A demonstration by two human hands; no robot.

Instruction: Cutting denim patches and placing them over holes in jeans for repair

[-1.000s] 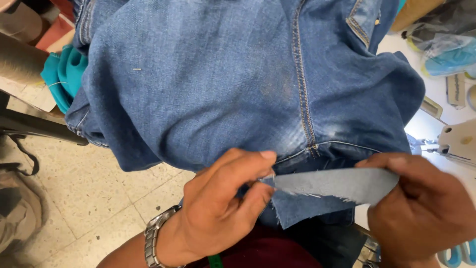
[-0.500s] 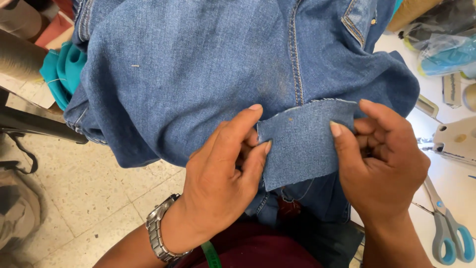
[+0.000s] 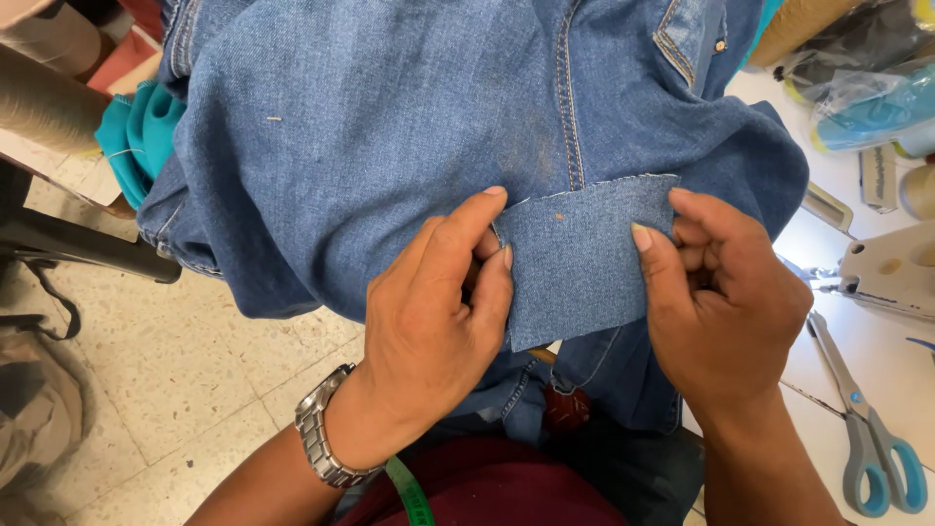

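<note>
A: Denim patch (image 3: 582, 261) sits flat on the jeans (image 3: 390, 146), centre of the lap. Left hand (image 3: 438, 321) pinches its left edge, right hand (image 3: 726, 307) pinches the right.

B: Looks light and floppy, likely to fray; best held by those side edges.

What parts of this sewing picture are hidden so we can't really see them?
All from the head view:
- Cloth under the denim patch: the patch covers it.
- Left hand and right hand: curled fingers hide the palms and whatever lies beneath.
- Sewing machine: cut off by the right edge.
- Scissors: one handle runs off the edge.
- Jeans: the top is cut off by the frame.
</note>
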